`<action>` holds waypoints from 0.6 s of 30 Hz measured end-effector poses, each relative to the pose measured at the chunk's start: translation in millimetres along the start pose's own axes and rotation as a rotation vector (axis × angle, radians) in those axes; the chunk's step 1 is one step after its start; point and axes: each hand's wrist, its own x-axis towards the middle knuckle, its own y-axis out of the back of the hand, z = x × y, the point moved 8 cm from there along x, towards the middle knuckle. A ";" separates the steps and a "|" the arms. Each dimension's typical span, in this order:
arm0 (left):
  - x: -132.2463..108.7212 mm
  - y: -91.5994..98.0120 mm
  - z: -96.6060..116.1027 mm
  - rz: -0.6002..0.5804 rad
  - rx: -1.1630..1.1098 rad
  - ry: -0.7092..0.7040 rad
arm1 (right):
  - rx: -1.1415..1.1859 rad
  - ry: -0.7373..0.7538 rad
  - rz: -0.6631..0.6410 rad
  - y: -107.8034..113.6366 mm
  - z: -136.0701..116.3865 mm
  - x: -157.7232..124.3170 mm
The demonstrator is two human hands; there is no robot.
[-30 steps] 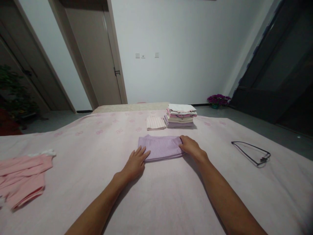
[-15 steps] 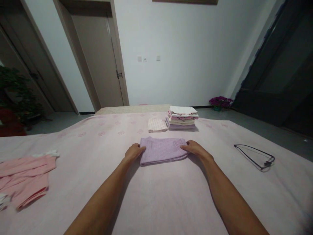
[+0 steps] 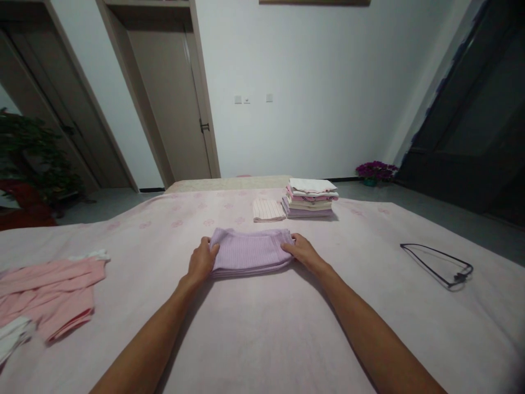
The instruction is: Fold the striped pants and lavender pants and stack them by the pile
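Note:
A folded lilac ribbed garment (image 3: 251, 253) is held between my two hands over the middle of the bed. My left hand (image 3: 203, 259) grips its left end, thumb on top. At the right end, my right hand (image 3: 302, 251) pinches the cloth the same way. Beyond it lies a folded striped cloth (image 3: 267, 210), beside a stack of folded clothes (image 3: 311, 199) with a white piece on top.
Pink clothing (image 3: 61, 290) lies loosely at the left of the pink bedspread (image 3: 254, 339), with a white cloth (image 3: 14, 336) near it. A dark-framed object (image 3: 437, 262) rests on the right. Purple flowers (image 3: 376, 171) stand beyond the bed.
Both hands have moved to the left with the lilac garment, which looks slightly raised along its front edge. The view has shifted a little, showing more of the white cloth at the left.

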 end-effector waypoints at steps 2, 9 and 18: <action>-3.2 1.8 -11.1 -0.029 0.037 0.005 | -0.191 0.007 -0.020 -8.8 -5.2 -2.7; -7.4 19.6 20.4 0.144 0.283 -0.251 | -0.563 0.127 0.100 14.8 -41.2 -20.8; -11.5 -49.5 64.7 -0.075 0.359 -0.584 | -0.781 0.580 -0.083 -73.8 -94.4 -37.7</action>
